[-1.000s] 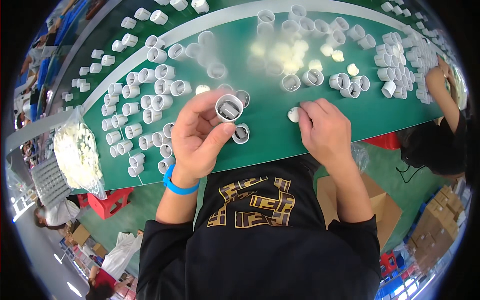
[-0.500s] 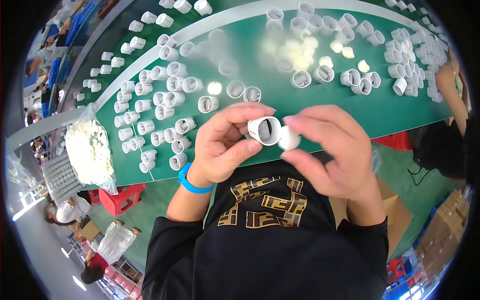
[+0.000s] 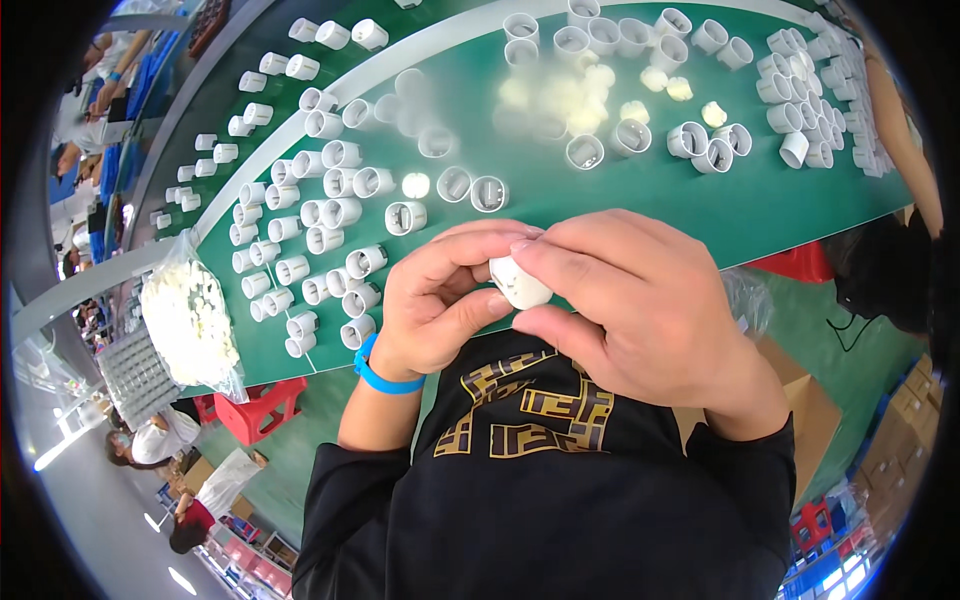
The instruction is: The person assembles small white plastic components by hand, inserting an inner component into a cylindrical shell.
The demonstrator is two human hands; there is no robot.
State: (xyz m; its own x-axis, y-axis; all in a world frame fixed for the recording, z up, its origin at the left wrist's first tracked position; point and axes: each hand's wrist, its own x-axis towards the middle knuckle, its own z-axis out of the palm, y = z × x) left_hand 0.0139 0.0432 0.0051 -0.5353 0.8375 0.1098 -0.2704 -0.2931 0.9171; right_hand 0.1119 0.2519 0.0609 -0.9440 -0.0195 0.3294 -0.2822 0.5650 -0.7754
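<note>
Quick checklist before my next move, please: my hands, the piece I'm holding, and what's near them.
1. Left hand grip on the white piece: ok, thumb and fingers are around it.
2. Right hand on the same piece: ok, thumb and fingers at its near end.
3. Cap fully seated: cannot tell, fingers cover the joint.
4. Blue wristband away from the piece: ok.
5. Loose cap within view: ok, on the green table beyond the left hand.
</note>
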